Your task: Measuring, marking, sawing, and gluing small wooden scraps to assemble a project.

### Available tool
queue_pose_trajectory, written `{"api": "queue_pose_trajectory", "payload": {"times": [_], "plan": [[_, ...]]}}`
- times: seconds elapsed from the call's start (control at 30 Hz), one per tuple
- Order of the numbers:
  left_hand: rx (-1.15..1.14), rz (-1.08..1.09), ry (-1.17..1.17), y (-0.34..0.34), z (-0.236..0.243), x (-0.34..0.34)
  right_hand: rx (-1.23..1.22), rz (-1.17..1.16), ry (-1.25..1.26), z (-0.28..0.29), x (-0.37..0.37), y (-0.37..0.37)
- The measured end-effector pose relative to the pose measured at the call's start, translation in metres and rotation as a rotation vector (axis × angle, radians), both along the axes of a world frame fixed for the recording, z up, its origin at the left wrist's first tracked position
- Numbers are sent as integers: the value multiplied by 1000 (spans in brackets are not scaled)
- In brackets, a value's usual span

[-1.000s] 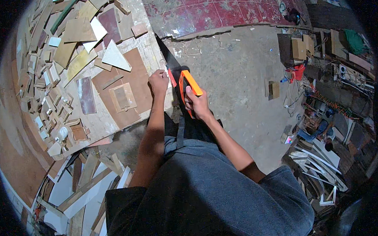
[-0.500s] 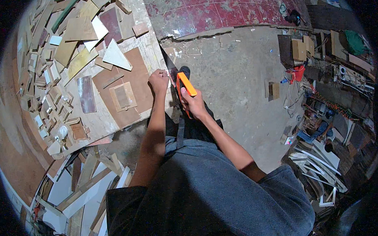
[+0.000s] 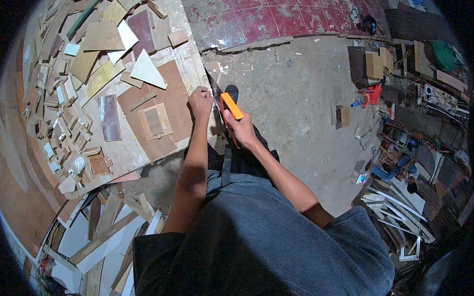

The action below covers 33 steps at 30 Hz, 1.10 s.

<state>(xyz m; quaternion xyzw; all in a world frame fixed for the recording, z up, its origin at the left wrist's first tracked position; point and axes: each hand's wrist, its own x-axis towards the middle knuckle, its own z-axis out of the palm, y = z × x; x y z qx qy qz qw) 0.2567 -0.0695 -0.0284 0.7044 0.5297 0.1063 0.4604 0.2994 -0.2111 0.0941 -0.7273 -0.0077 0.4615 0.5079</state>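
Observation:
My right hand [image 3: 240,128] grips a saw by its orange handle [image 3: 231,106]; the dark blade is mostly hidden along the edge of the wooden worktable [image 3: 189,55]. Just left of it, my left hand [image 3: 200,103] rests at that edge with curled fingers; what they hold, if anything, is too small to make out. Brown sheets [image 3: 175,98] lie beside it, with a light wooden frame [image 3: 154,121], a white triangular offcut [image 3: 149,67] and several wood pieces [image 3: 102,35] further left.
Heaped boards and strips [image 3: 102,241] lie at lower left. Past the concrete floor [image 3: 298,120] are red tiles [image 3: 274,16] at the top. Along the right are a red container [image 3: 370,95], cluttered shelving [image 3: 429,110], a crouched figure, possibly a person [image 3: 405,171], and white frames [image 3: 398,213].
My right hand and the saw have shifted left toward the table edge, the orange handle now seen more end-on. My left hand stays at the edge. The view has shifted slightly.

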Motion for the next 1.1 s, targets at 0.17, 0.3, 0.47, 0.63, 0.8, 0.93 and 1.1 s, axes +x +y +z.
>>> {"api": "queue_pose_trajectory", "payload": {"times": [0.17,0.3,0.47,0.63,0.8,0.93,1.1], "plan": [[225,-257,-36,8,-9,-15,-19,60,-66,-4,3,-3],[141,-374,-23,10,-4,-10,-98,-19,-76,-11,13,-16],[140,-410,54,14,-1,-7,-79,-90,-129,-22,18,-20],[86,-371,113,20,9,-22,-93,-76,-71,-16,13,-18],[68,-177,-72,5,56,-63,-38,31,-228,-3,1,-14],[107,-93,-54,-6,62,-123,84,246,-527,-1,-8,-13],[-240,121,-246,-8,75,-163,46,366,-640,-5,-28,-16]]}}
